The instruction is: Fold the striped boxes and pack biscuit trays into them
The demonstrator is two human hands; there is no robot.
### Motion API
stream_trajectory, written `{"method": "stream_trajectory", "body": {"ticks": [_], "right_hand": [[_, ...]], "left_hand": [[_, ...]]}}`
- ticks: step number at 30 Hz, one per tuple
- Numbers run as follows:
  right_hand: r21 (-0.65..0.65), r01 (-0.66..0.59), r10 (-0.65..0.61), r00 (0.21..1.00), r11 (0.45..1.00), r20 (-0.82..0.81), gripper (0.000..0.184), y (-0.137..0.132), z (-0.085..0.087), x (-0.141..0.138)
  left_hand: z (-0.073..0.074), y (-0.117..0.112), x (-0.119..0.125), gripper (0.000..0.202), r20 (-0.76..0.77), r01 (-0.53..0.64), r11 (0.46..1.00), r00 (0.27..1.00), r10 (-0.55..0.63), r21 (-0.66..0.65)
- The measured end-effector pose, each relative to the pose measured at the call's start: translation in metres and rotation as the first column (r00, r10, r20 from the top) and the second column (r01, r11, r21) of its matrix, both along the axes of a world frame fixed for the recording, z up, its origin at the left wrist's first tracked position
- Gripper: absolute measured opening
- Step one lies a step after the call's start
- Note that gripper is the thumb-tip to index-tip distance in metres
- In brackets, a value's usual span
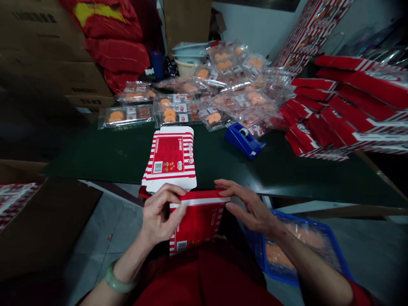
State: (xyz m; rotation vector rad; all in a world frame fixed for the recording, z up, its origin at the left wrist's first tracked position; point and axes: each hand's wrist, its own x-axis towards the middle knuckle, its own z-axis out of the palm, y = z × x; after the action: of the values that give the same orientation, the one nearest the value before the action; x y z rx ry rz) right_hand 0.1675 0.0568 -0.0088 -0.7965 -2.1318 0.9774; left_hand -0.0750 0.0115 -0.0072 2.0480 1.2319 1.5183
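Observation:
In front of my body stands a red and white striped cardboard box, its printed panel facing me and its top edge level with the table edge. My left hand pinches the box's upper left corner between thumb and fingers. At the upper right corner, my right hand has its fingers stretched and apart, fingertips at the box's edge. Just beyond my left hand, a stack of flat striped cartons lies on the green table. A blue tape dispenser sits farther back, to the right.
Clear packs of toy food are heaped along the table's back. Red striped boxes pile up at the right. Below the table on the right is a blue crate with wrapped orange items. An open brown carton stands at left.

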Motion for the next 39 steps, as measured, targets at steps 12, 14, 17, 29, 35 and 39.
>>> {"method": "stream_trajectory", "body": {"ticks": [12, 14, 17, 29, 35, 39], "right_hand": [[-0.273, 0.012, -0.003, 0.999, 0.962, 0.035, 0.019, 0.002, 0.028, -0.02], [-0.095, 0.029, -0.023, 0.997, 0.995, 0.067, 0.022, -0.002, 0.027, -0.021], [0.132, 0.017, -0.029, 0.996, 0.991, 0.087, 0.027, -0.009, 0.018, -0.019], [0.278, 0.187, -0.16, 0.98, 0.942, -0.116, 0.048, -0.036, -0.06, -0.044], [0.162, 0.323, -0.305, 0.944, 0.933, -0.125, 0.033, 0.013, -0.036, -0.016], [-0.07, 0.831, -0.834, 0.55, 0.551, -0.034, 0.029, 0.098, 0.013, 0.051]], "left_hand": [[0.049, 0.021, -0.007, 0.032, -0.218, 0.252, 0.838, 0.892, -0.395, -0.484], [0.044, 0.018, -0.009, 0.031, -0.269, 0.268, 0.865, 0.875, -0.403, -0.425], [0.029, 0.011, -0.014, 0.027, -0.367, 0.256, 0.938, 0.87, -0.329, -0.234], [-0.041, -0.006, -0.006, 0.017, -0.009, -0.045, 0.997, 0.999, 0.045, -0.065], [-0.036, 0.01, -0.014, 0.007, 0.017, -0.026, 0.998, 0.999, 0.027, -0.062], [-0.035, 0.015, -0.016, 0.008, 0.041, -0.033, 0.999, 0.999, 0.034, -0.042]]}}
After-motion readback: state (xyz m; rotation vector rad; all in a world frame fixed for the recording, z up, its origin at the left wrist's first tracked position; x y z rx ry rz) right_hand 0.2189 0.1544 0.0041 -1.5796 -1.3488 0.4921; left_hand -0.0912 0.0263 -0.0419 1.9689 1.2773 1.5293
